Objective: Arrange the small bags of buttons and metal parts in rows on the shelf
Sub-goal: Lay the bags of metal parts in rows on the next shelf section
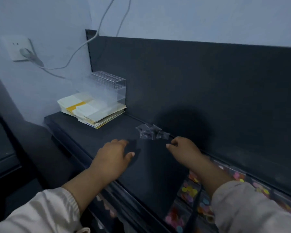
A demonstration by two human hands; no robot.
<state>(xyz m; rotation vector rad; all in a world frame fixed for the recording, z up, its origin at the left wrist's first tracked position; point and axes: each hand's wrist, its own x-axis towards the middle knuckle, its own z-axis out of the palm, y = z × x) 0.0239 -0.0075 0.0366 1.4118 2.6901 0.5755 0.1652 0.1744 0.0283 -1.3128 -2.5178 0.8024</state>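
- Here, in the head view, a dark shelf (154,169) is seen running along a dark back panel (200,84), and both arms are reached out over it.
- A small cluster of clear bags (150,133) lies loose on the shelf, close against the foot of the back panel. The contents look dark and are too small to be named.
- The left hand (115,154) is held palm down low over the shelf with fingers relaxed and stretched forward, and nothing is gripped. It lies just left of the cluster and apart from it.
- The right hand (185,151) is set just right of the cluster with its fingers curled inward. Whether a bag corner is pinched cannot be told.
- Nearer and to the right, bags of coloured buttons (191,190) are laid flat side by side in rows, partly hidden.
- At the far left end a stack of papers (91,113) is seen with a clear rack (107,89) standing on it. On the wall beyond, a socket (18,47) carries a plug and cable.
- The step in hand is judged to be the taking up of the loose cluster. Rows are already begun on the right, and a bare stretch of shelf is left between them and the cluster.
- For the next move, one bag would need to be parted from the rest, pinched by an edge and laid flat beside the last bag of a row. Since film bags tend to cling, the others may have to be held down by the left hand.
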